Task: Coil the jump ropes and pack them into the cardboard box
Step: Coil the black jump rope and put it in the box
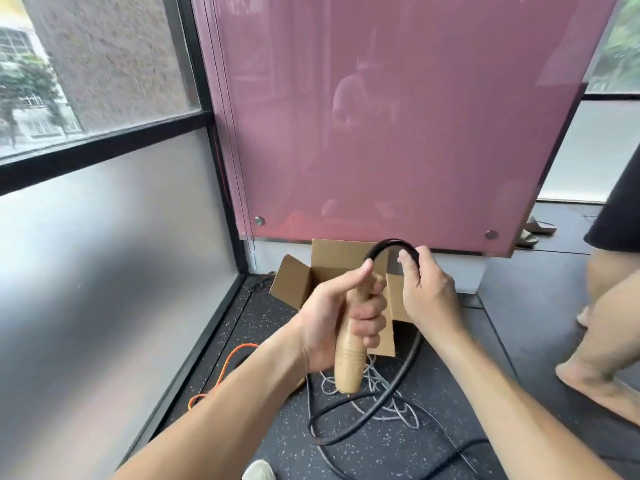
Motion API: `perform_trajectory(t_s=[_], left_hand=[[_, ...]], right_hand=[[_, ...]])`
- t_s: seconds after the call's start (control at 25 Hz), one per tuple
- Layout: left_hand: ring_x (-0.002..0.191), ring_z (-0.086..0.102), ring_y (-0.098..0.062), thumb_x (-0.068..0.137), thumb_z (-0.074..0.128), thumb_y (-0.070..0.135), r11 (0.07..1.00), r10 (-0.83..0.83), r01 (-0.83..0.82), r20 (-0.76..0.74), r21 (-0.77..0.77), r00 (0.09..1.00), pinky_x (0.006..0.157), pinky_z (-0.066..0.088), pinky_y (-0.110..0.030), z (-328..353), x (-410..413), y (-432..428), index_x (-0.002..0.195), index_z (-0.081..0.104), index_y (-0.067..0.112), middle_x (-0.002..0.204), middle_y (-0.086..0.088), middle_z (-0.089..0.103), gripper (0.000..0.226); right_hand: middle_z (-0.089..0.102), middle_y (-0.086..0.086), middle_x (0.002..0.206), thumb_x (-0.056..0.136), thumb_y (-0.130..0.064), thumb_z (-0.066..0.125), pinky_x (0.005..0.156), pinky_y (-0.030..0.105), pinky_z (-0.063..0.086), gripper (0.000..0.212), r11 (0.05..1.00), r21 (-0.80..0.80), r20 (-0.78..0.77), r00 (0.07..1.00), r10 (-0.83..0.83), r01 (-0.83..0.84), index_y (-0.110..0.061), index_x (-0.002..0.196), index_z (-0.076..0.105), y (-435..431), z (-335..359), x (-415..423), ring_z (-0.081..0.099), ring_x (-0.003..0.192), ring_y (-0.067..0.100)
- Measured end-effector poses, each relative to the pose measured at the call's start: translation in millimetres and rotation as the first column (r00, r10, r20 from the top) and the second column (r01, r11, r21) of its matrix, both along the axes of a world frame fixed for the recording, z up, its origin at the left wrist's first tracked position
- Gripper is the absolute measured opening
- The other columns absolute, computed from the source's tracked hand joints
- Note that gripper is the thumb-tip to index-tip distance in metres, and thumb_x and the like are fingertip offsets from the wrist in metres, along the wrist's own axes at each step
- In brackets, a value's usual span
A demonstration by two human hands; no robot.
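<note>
While the pink panel (381, 116) is filling the upper centre of the frame, the open cardboard box (294, 282) is sitting on the floor just below it. The black jump rope (391, 242) is arching in front of the box and trailing down to the lower centre. The left hand (332, 313) is gripping the wooden handle (349, 362) upright; the right hand (426, 296) is pinching the arch. A grey rope (391, 410) and an orange rope (228, 362) are lying on the floor, lower centre and lower left.

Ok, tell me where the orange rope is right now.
In the head view, the orange rope lies on the floor at lower left, beside the black window frame, nearer the camera than the cardboard box and left of the left hand.
</note>
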State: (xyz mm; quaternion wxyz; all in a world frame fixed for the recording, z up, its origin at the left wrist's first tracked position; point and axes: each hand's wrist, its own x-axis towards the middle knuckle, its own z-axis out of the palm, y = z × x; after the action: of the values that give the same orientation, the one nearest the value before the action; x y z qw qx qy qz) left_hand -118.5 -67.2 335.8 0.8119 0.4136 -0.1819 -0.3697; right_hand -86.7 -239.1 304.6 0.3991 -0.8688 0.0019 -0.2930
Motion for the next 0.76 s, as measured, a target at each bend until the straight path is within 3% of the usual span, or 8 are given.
perform_trajectory(t_s=[0.08,0.2,0.28,0.4,0.48,0.56,0.68,0.76], left_hand=[[0.043,0.036,-0.005,0.082,0.077,0.033,0.966,0.134,-0.137,-0.030,-0.221,0.991,0.045,0.036,-0.019,4.1,9.1,2.3,0.088,0.051,0.020,0.053,0.009,0.036,0.029],[0.044,0.037,-0.004,0.092,0.064,0.035,0.779,0.464,-0.503,-0.195,-0.375,0.864,0.046,0.041,-0.017,12.8,34.0,13.8,0.087,0.048,0.021,0.056,0.008,0.037,0.022],[0.048,0.040,-0.005,0.101,0.052,0.042,0.601,0.710,-0.728,-0.199,-0.330,0.676,0.049,0.044,-0.018,13.8,53.1,31.8,0.088,0.044,0.021,0.064,0.006,0.039,0.025],[0.052,0.044,-0.009,0.102,0.050,0.041,0.388,0.918,-0.907,-0.017,-0.165,0.396,0.049,0.047,-0.023,3.3,72.4,52.6,0.096,0.040,0.020,0.071,0.002,0.043,0.025],[0.052,0.045,-0.011,0.102,0.049,0.043,0.365,0.927,-0.917,-0.029,-0.160,0.374,0.051,0.050,-0.028,-4.3,78.2,57.0,0.100,0.036,0.019,0.074,0.000,0.045,0.027],[0.050,0.046,-0.013,0.103,0.049,0.042,0.385,0.923,-0.912,0.075,-0.141,0.377,0.051,0.050,-0.030,-5.5,81.6,55.1,0.099,0.034,0.021,0.075,0.000,0.047,0.026],[0.052,0.050,-0.020,0.100,0.054,0.043,0.357,0.764,-0.932,0.555,0.063,0.330,0.055,0.055,-0.045,-17.7,86.7,52.9,0.099,0.035,0.023,0.077,-0.004,0.051,0.027],[0.060,0.055,-0.024,0.093,0.049,0.062,0.393,0.396,-0.870,0.799,0.297,0.451,0.066,0.055,-0.057,-24.9,79.7,48.4,0.090,0.036,0.032,0.075,-0.004,0.056,0.032]], right_hand=[[0.067,0.008,0.082,0.105,-0.043,0.037,0.064,0.038,0.051,0.032,0.994,0.002,-0.229,0.967,0.107,-0.109,-0.017,0.098,0.053,16.4,-2.5,-4.1,0.064,0.072,0.027],[0.063,0.005,0.091,0.102,-0.050,0.036,0.046,0.027,0.049,0.036,0.940,0.055,-0.558,0.771,0.308,-0.336,-0.017,0.109,0.051,52.2,-17.0,-13.7,0.063,0.065,0.016],[0.059,-0.002,0.083,0.100,-0.049,0.046,0.048,0.024,0.045,0.031,0.914,0.047,-0.588,0.728,0.352,-0.404,-0.020,0.107,0.052,69.8,-23.6,-25.3,0.057,0.060,0.010],[0.059,-0.007,0.071,0.092,-0.046,0.059,0.056,0.021,0.041,0.023,0.893,-0.028,-0.544,0.756,0.363,-0.449,-0.024,0.087,0.056,77.4,-14.9,-38.0,0.054,0.063,0.009],[0.064,-0.005,0.072,0.089,-0.047,0.059,0.060,0.026,0.046,0.025,0.858,-0.075,-0.589,0.717,0.373,-0.508,-0.022,0.083,0.059,79.9,-3.5,-46.3,0.058,0.066,0.013],[0.063,-0.004,0.066,0.087,-0.044,0.060,0.054,0.026,0.043,0.025,0.868,-0.124,-0.544,0.764,0.346,-0.481,-0.021,0.078,0.062,76.8,5.0,-49.0,0.056,0.060,0.013],[0.058,-0.009,0.052,0.079,-0.032,0.063,0.047,0.022,0.040,0.015,0.911,-0.242,-0.334,0.910,0.246,-0.335,-0.022,0.070,0.068,62.1,18.5,-43.8,0.055,0.051,0.009],[0.060,-0.006,0.053,0.072,-0.034,0.067,0.051,0.027,0.046,0.012,0.889,-0.404,-0.200,0.969,0.144,-0.215,-0.023,0.072,0.069,50.8,23.6,-38.7,0.059,0.056,0.019]])
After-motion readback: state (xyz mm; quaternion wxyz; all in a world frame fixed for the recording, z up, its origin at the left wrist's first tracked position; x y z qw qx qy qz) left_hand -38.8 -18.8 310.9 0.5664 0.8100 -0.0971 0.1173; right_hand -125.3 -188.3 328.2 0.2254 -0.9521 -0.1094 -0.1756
